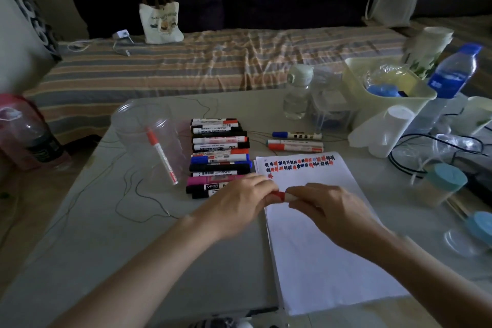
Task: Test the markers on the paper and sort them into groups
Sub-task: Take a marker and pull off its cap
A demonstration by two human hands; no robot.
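Red marker (280, 196) gripped at both ends over top of paper sheet (319, 234): cap end pinched by left hand (241, 201), barrel enclosed by right hand (328, 206). Marker row (219, 157) laid left of paper.

Both hands meet over the top left of the paper (316, 234), holding one red marker (280, 196) between them: the left hand (239, 201) curls round its red end, the right hand (328, 206) round its white barrel. At 12 o'clock from the hands, red and dark test marks (299, 164) run in rows across the sheet's top. At 11 o'clock a pile of markers (219, 157) lies on the counter (133, 234). Three more markers (295, 141) lie at 12 o'clock beyond the paper. At 10 o'clock a clear cup (149, 130) holds a red pen (162, 156).
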